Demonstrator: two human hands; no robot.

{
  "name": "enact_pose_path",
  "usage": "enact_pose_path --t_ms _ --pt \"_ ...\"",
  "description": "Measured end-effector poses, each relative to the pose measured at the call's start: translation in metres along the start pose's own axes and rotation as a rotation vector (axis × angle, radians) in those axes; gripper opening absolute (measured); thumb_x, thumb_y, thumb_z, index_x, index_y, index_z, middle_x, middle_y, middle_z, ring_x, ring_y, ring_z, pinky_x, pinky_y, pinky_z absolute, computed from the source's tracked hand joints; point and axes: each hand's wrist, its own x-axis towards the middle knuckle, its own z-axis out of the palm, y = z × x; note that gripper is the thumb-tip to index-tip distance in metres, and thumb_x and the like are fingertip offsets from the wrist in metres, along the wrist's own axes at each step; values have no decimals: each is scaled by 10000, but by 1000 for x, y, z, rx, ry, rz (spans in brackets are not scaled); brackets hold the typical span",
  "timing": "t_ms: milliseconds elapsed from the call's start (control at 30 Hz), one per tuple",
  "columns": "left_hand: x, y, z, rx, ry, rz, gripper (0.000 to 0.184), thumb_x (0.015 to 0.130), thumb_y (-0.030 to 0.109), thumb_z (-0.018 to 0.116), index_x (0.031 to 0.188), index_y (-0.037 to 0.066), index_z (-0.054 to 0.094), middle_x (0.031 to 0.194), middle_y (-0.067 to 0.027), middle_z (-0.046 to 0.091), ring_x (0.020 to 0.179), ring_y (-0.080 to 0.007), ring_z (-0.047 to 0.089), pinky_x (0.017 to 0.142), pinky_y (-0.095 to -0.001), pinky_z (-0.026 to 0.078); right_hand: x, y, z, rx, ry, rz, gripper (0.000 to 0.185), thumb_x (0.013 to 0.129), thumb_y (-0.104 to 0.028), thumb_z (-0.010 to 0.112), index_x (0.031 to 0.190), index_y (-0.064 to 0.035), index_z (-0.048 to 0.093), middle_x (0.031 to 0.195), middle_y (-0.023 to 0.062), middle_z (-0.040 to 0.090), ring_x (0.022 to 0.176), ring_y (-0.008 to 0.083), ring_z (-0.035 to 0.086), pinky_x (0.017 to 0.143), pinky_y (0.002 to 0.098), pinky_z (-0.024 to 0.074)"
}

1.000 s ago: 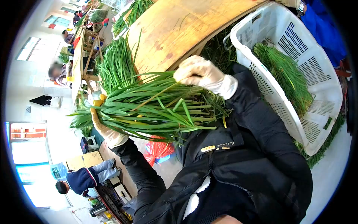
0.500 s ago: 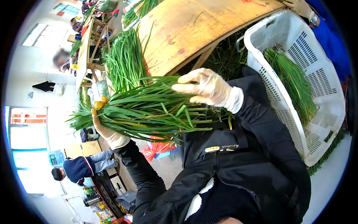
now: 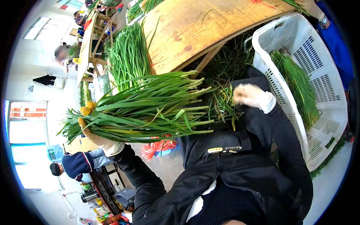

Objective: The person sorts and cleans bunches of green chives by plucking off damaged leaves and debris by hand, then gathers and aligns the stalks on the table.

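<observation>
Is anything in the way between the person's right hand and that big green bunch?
Nothing visible blocks the right hand from the green bunch in the left hand; only loose scraps show between them, seemingly lower down.

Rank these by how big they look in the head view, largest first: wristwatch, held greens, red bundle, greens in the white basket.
1. Held greens
2. Greens in the white basket
3. Red bundle
4. Wristwatch

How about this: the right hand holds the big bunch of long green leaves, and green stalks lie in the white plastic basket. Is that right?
Not quite: the head view shows the left hand holding the big bunch of long green leaves, not the right hand. Green stalks lie in the white plastic basket.
</observation>
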Motion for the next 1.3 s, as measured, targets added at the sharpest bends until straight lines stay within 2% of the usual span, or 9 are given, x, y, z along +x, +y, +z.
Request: enact_pose_path --t_ms 100,133,200,233,500,733,1033,1167,1300 --pt "0 -1 4 58 26 20 397 876 368 445 1142 82 512 1178 -104 502 1059 -257 497 912 -440 409 1 -37 12 717 -382 -266 247 907 -230 473 888 -25 610 790 55 617 716 121 578 621 286 473" --pt "0 -3 5 86 43 28 401 877 373 439 1145 81 502 1170 -102 503 1056 -257 497 914 -442 407 12 -42 25 626 -180 -299 198 890 -186 486 888 -23 598 790 64 603 723 165 587 640 291 474" --pt "0 -8 10 64 26 7 405 877 375 440 1148 80 500 1164 -100 511 1048 -258 504 910 -445 410 47 -39 54 -369 529 -732 153 797 -155 556 914 -56 553 827 102 538 755 293 556 651 319 465" --pt "0 -11 14 42 13 -8 408 877 377 441 1151 80 498 1157 -98 519 1039 -258 512 906 -448 413 59 -54 64 14 611 -622 203 764 -193 602 919 -77 541 828 91 526 740 282 549 631 341 458" --pt "-10 -18 28 -34 -13 -122 409 872 368 467 1158 79 515 1152 -83 544 978 -261 556 843 -445 465 66 -83 41 -399 981 -591 264 691 -210 639 908 -128 513 709 54 479 617 232 523 511 335 438" --pt "-5 -26 26 -15 93 -147 445 845 382 495 1149 56 512 1113 -129 559 960 -285 564 838 -475 460 64 -108 29 -676 839 -985 406 668 -149 573 1062 -237 532 712 -43 379 596 105 446 454 216 391" --pt "-1 -10 22 43 149 -80 445 844 388 499 1150 65 506 1146 -108 535 1018 -258 521 884 -459 425 41 -83 12 -510 732 -1001 60 722 -108 630 747 -113 576 551 -27 420 495 150 481 466 240 412" --pt "-2 14 -6 -44 18 -53 443 860 377 479 1175 65 483 1207 -113 488 1081 -267 480 950 -466 364 19 -9 13 -640 634 -565 12 729 -107 589 735 -117 592 640 -9 483 588 172 528 524 289 474" --pt "-10 31 -21 39 60 25 416 888 357 439 1190 74 476 1207 -97 491 1106 -268 466 952 -491 359 13 68 18 -865 155 306 190 758 -93 560 944 -102 599 898 79 557 860 238 581 692 340 497"
